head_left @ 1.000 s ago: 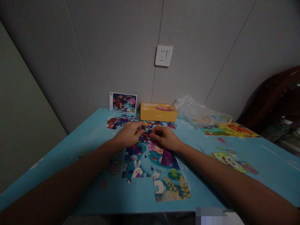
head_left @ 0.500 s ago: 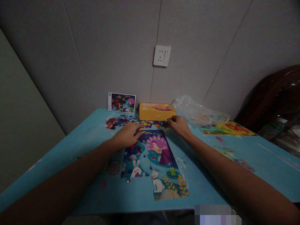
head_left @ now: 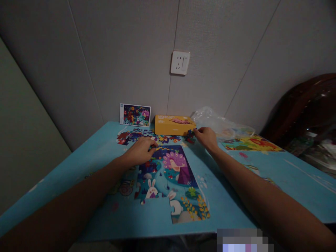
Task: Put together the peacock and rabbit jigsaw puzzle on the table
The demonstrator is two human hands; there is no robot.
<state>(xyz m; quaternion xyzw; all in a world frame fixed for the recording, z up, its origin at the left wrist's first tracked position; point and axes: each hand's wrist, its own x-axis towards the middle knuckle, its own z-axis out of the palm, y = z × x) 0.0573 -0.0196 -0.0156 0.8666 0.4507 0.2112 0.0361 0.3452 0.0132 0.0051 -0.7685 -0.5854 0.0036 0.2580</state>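
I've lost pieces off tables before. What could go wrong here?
The assembled puzzle reaches close to the table's near edge; a forearm sweep might push its lowest pieces off. The right hand pinches a loose piece beside the yellow box, where it could slip behind.

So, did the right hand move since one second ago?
Yes. The right hand left the assembled puzzle and went away from the person and rightward, to loose pieces beside the yellow box.

Yellow box, blue table, possibly peacock-patterned puzzle
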